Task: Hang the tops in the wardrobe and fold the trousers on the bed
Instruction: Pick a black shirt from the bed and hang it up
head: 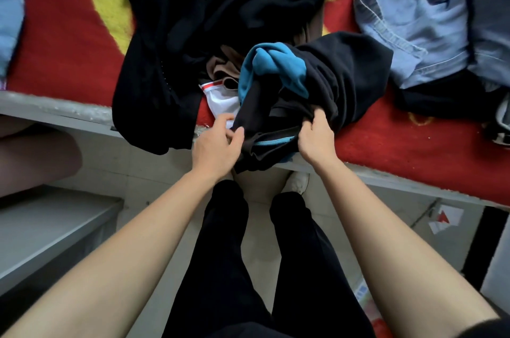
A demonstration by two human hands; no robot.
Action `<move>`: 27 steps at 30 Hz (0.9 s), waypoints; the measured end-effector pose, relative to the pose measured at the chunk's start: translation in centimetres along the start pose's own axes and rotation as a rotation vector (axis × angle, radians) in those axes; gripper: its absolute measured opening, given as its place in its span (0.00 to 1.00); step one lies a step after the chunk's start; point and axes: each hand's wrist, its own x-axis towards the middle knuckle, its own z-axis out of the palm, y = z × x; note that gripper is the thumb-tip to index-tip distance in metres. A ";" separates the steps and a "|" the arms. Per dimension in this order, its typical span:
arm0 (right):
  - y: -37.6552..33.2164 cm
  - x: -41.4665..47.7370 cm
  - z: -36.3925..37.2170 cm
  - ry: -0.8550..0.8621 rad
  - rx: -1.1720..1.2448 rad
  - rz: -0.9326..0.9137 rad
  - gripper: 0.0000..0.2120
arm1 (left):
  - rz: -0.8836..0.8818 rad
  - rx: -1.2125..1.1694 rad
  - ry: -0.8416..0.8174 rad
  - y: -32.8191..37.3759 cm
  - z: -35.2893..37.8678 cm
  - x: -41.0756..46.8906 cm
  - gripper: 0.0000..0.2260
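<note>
A black garment with a teal-blue lining (317, 81) lies bunched at the near edge of the bed (400, 141). My right hand (314, 139) grips its black fabric from the right side. My left hand (218, 144) is at its left edge, fingers curled and pinching the dark cloth. A large black garment (209, 14) sprawls behind and hangs over the bed edge at the left. Light blue denim clothing (430, 31) lies at the right. A white piece with a red stripe (220, 98) and brown cloth (223, 67) peek out between the black items.
The bed carries a red and yellow blanket (60, 42). More blue denim (9, 6) shows at the far left. A grey box or shelf (49, 230) stands low at the left. My legs in black trousers (248, 268) stand on a pale tiled floor, with paper scraps (444, 219) at the right.
</note>
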 end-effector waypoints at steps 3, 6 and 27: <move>0.8 -1.4 -0.1 0.015 0.092 -0.017 0.16 | 0.256 0.082 0.006 1.7 -0.2 1.7 0.24; 1.4 -2.8 -1.3 0.001 0.112 -0.054 0.15 | 0.476 0.268 -0.056 3.9 0.0 3.4 0.31; -14.0 -15.6 -23.4 0.256 -0.013 -0.587 0.20 | 0.354 -0.296 0.767 23.3 -26.3 -13.8 0.08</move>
